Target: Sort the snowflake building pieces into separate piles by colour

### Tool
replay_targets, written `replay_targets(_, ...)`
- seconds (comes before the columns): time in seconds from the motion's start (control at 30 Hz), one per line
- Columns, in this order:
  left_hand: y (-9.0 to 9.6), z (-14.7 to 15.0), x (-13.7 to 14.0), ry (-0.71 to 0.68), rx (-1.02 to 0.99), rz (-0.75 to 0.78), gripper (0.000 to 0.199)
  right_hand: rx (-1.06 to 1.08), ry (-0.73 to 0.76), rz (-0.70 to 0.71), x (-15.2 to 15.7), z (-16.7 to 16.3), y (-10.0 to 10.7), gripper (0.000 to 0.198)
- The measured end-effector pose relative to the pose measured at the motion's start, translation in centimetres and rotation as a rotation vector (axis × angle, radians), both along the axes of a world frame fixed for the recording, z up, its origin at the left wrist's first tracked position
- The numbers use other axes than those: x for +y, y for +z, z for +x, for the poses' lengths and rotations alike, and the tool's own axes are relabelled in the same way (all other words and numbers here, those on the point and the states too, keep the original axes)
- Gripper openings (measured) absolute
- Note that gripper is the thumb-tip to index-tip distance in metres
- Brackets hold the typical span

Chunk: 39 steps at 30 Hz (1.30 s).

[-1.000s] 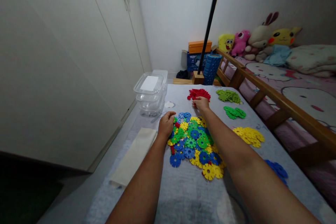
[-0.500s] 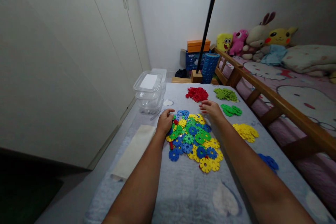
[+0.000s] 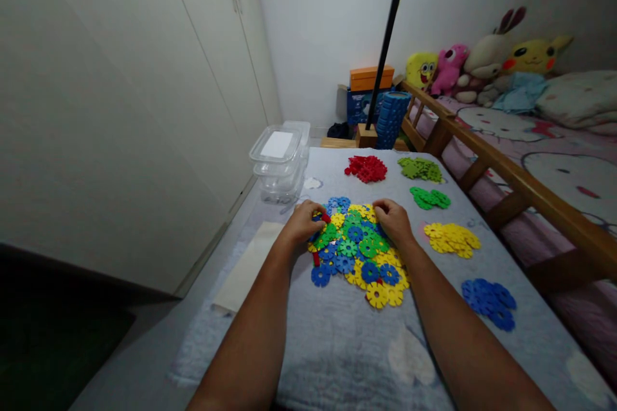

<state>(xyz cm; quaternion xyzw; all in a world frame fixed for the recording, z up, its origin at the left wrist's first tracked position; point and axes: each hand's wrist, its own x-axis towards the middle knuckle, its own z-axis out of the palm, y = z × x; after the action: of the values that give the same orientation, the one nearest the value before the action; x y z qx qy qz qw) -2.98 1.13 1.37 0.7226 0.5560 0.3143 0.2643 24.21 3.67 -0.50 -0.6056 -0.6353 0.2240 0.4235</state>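
A mixed pile of flower-shaped plastic building discs [image 3: 348,248] in blue, yellow and green, with a few red pieces, lies on the cloth-covered table. At its upper left edge, my left hand [image 3: 303,223] has its fingers curled in among the discs, close to a red piece [image 3: 326,218]. My right hand [image 3: 393,219] is closed at the pile's upper right edge, fingertips down beside yellow discs [image 3: 370,212]. What either hand grips is hidden by the fingers.
Sorted heaps lie beyond and right: red pieces [image 3: 366,168], light green [image 3: 419,169], green [image 3: 430,198], yellow [image 3: 452,239] and blue discs [image 3: 489,302]. Clear plastic containers [image 3: 277,170] and a folded cream cloth [image 3: 248,266] are left. A wooden bed rail [image 3: 511,173] borders the right side.
My right hand has come down and inward from above the table onto the pile's right edge, its fingers closing. My left hand's fingers have curled further over the left edge. The view has shifted slightly.
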Motion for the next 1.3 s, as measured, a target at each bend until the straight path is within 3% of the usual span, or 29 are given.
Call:
replay_targets(0.17,0.6,0.6,-0.4,0.032,0.110,0.036,0.041,0.008,0.006,-0.006,0.0,0.2,0.1,0.027)
replay_targets(0.33,0.7,1.4,-0.3,0.022,0.155,0.051,0.015,0.017,0.007,-0.010,0.1,0.2,0.1,0.028)
replay_targets(0.6,1.2,1.7,-0.2,0.152,0.017,0.100,0.017,0.048,0.023,-0.013,0.0,0.3,0.2,0.027)
replay_targets(0.87,4.6,2.9,0.2,0.166,0.091,0.044,0.016,0.056,0.023,-0.005,0.2,0.3,-0.2,0.028)
replay_targets(1.07,6.2,5.5,3.6,0.128,0.068,0.006,0.017,0.070,0.016,0.001,0.2,0.2,-0.2,0.028)
replay_targets(1.3,4.0,8.0,9.2,0.202,0.143,-0.041,0.014,0.081,0.010,0.003,0.2,0.2,-0.2,0.028)
